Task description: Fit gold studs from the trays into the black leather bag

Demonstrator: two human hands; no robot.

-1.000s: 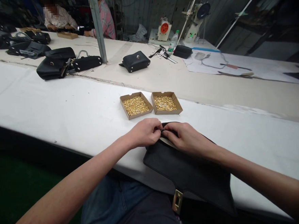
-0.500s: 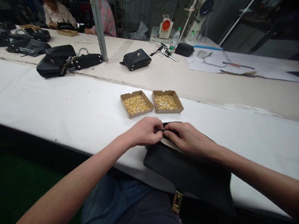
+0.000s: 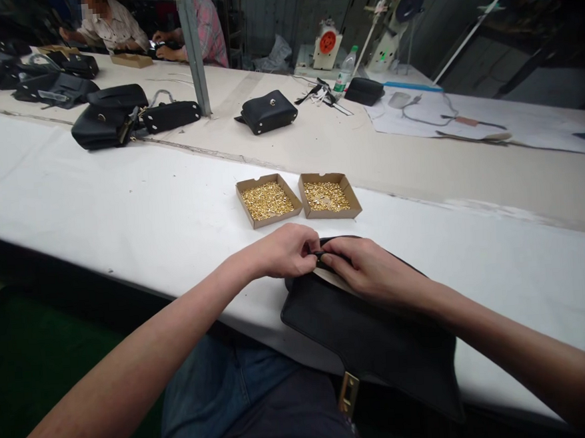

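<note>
A black handbag (image 3: 371,333) lies at the table's front edge, its flap hanging over towards my lap with a gold clasp plate (image 3: 348,395) at the tip. My left hand (image 3: 292,251) pinches the bag's top edge at its left end. Close beside it, my right hand (image 3: 358,264) grips the same edge between thumb and fingers, with the palm over the bag. A tiny gold spot shows between the fingertips, too small to name. Just beyond the hands stand two cardboard trays, the left tray (image 3: 277,221) and the right tray (image 3: 333,214), both holding small gold metal pieces.
Across the table sit a black bag (image 3: 269,112), more black bags (image 3: 110,118) at the left, a metal post (image 3: 194,52), a plastic bottle (image 3: 346,72) and paper sheets (image 3: 415,113). Two people work at the far left. A machine with an orange wheel (image 3: 327,43) stands behind.
My hands keep their hold on the bag's edge with only slight finger movement. The view has shifted a little. At the back, a co-worker's arm has moved outward.
</note>
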